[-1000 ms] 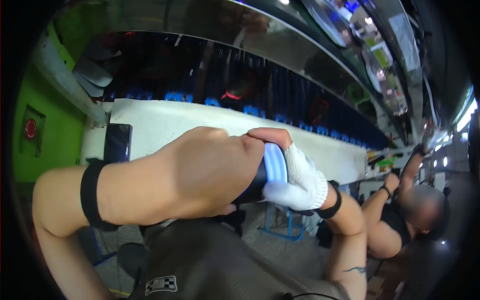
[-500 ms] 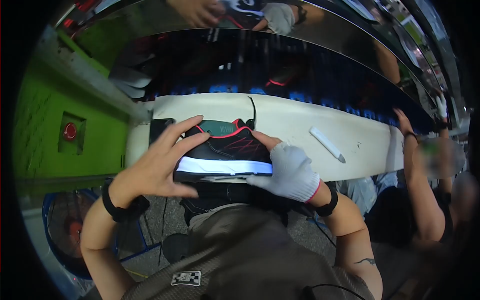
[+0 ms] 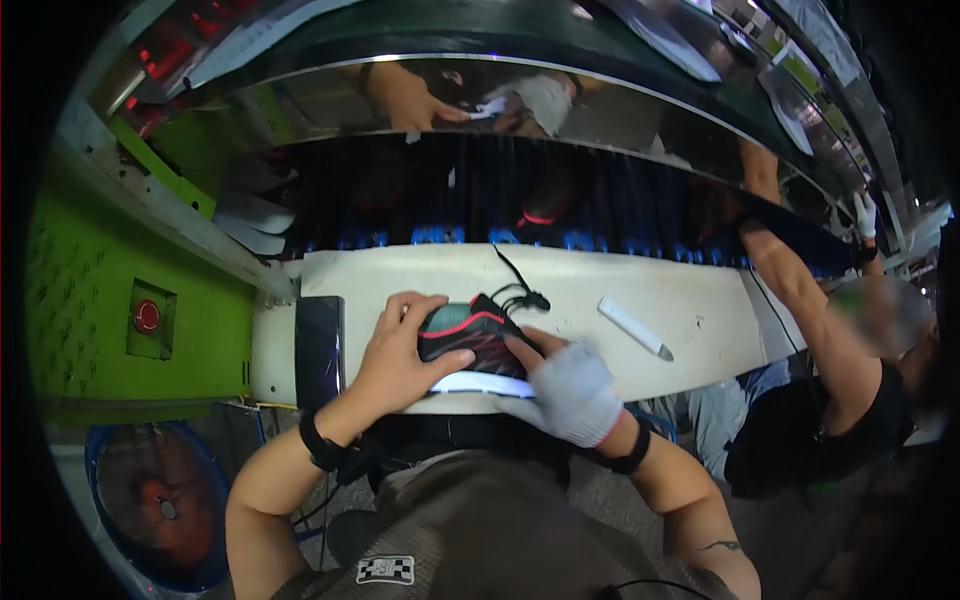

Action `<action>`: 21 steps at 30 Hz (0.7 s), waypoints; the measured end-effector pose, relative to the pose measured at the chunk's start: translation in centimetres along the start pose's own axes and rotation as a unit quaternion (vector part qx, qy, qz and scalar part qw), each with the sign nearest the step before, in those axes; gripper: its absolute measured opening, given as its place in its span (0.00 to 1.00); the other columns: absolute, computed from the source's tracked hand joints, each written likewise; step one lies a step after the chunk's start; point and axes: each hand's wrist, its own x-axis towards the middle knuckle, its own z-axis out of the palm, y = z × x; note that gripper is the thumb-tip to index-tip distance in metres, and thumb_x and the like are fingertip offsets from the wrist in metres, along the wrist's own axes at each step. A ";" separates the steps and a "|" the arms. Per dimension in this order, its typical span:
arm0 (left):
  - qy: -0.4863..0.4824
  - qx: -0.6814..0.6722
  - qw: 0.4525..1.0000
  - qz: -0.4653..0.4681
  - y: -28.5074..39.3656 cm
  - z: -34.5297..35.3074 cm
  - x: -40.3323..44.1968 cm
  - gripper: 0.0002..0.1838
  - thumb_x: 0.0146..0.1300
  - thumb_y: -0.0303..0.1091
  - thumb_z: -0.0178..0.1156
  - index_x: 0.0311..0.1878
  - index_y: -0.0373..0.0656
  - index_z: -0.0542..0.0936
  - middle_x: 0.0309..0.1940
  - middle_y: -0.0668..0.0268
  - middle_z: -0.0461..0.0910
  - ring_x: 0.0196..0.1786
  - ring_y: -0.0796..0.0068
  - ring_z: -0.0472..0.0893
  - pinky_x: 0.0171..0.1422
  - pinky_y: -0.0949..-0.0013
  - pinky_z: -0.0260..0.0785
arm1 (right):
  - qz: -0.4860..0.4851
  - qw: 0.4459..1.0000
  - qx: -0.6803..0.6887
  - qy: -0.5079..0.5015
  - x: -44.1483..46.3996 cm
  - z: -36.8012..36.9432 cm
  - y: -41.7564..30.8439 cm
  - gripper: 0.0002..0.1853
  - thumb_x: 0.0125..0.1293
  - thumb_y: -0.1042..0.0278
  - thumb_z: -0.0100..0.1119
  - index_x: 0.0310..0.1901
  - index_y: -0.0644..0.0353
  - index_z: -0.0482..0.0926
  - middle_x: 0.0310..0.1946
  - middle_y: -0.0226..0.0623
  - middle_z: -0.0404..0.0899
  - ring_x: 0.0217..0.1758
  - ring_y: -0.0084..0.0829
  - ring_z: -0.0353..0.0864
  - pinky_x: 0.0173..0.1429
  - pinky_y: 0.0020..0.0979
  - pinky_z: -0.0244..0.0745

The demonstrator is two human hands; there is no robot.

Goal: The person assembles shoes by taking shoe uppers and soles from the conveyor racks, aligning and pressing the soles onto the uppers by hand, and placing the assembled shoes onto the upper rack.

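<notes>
a worker at a white table (image 3: 580,280) steadies a dark, red-trimmed shoe (image 3: 488,350) between two hands at the near edge, its pale sole turned toward the body. the bare left hand (image 3: 402,358) wraps the heel end, fingers curled over the collar and thumb pressed to the side; the gloved right hand (image 3: 575,390) pinches the toe end, fingertips on the upper and thumb low along the sole. whether the shoe rests on the table or is held just above it cannot be told from this angle.

the likeliest mishap is a drop: with the shoe so near the edge, a slack grip at either end could let it roll off toward the lap. the knit glove, if it slides on the smooth sole, might be the cause. loose black laces (image 3: 538,301) trail beyond the shoe and could snag on a finger or get trapped beneath it. a white, pen-like tool (image 3: 635,328) lies to the right, where a wide sweep of the gloved hand might knock it away; a dark, flat device (image 3: 320,350), near the left hand, risks a bump from the wrist. farther right, a co-worker's arm (image 3: 785,270) reaches toward the blue-edged strip curtain (image 3: 640,225), close enough that an outflung elbow might meet it.
</notes>
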 end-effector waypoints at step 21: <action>0.178 -0.216 0.959 0.040 -3.9 -0.1 4.5 0.20 0.65 0.25 0.69 0.60 0.36 0.79 0.53 0.61 0.79 0.54 0.69 0.81 0.55 0.67 0.78 | -0.169 0.550 -0.383 0.722 11.7 -40.1 5.9 0.34 0.46 0.51 0.92 0.50 0.58 0.84 0.44 0.37 0.84 0.45 0.35 0.86 0.54 0.34 0.83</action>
